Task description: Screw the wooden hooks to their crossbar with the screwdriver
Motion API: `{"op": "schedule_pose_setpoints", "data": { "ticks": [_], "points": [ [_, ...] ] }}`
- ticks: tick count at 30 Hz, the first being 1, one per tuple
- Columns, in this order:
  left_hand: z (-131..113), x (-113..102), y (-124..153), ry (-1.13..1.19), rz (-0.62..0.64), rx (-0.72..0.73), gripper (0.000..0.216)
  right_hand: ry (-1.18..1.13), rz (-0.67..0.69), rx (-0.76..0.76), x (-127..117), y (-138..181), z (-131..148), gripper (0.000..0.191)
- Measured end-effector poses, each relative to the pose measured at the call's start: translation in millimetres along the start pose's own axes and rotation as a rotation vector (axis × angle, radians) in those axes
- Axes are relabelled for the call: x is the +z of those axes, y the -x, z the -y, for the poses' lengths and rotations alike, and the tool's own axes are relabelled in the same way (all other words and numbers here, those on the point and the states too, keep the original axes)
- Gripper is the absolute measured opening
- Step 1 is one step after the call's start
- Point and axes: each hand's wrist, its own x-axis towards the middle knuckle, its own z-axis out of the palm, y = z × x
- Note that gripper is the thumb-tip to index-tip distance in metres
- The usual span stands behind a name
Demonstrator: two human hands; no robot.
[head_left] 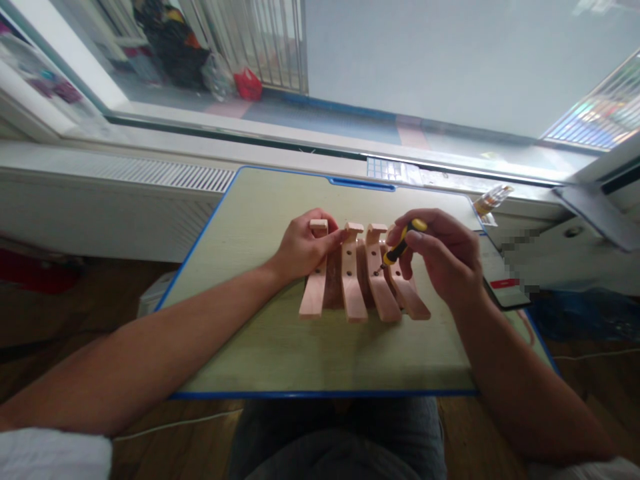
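A wooden rack (355, 283) with several pale curved hooks on a darker brown board lies mid-table. Dark screw holes show along the hooks. My left hand (309, 245) is closed around the rack's left end, fingers behind the leftmost hook and thumb reaching toward the second one. My right hand (443, 250) grips a yellow-and-black screwdriver (399, 249) by its handle. The screwdriver is tilted, and its tip meets the lower hole of the third hook from the left. Whether a screw sits under the tip is too small to tell.
The rack rests on a pale table (240, 353) with a blue edge. A flat dark device (507, 283) lies at the table's right side. Behind it stands a clear package (493, 200). A white radiator (110, 200) and a window sill border the far side.
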Motion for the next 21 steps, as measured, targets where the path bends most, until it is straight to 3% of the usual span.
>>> {"op": "schedule_pose_setpoints", "data": {
  "ticks": [21],
  "points": [
    [2.8, -1.4, -1.8, -0.023, -0.006, 0.033, 0.049, 0.031, 0.083, 0.016, 1.1, 3.3, 3.9, 0.022]
  ]
}}
